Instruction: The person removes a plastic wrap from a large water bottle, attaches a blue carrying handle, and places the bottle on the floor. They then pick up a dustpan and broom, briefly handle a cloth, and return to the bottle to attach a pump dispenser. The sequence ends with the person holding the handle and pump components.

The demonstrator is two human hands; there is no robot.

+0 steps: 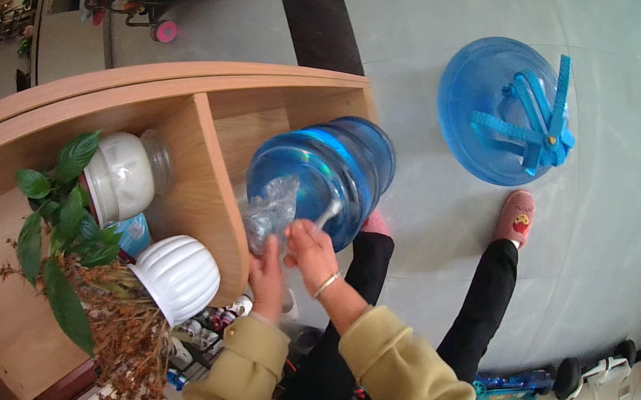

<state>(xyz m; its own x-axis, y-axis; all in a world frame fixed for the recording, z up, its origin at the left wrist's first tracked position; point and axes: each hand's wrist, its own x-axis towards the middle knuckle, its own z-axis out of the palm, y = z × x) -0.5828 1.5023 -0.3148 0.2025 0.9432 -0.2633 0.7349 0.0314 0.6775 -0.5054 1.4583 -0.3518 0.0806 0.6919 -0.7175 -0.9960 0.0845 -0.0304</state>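
Note:
A large, clear blue water jug (317, 169) lies tilted at the end of the wooden shelf unit. Crumpled clear plastic wrap (271, 213) bunches in front of it. My left hand (266, 276) is closed on the lower end of this wrap, beside the shelf's upright divider. Close by on its right, my right hand (312, 254) has its fingers curled together in a pinch. A pale, narrow piece (327, 213) sticks up from those fingers, its kind unclear. Part of the left fingers is hidden.
A white fluted pot (178, 278) with dried flowers, a leafy plant (67, 228) and a glass jar (123, 178) stand in the wooden shelf (205, 124). A blue round tub (481, 70) with blue straps is on the floor. A scooter (589, 380) lies at right.

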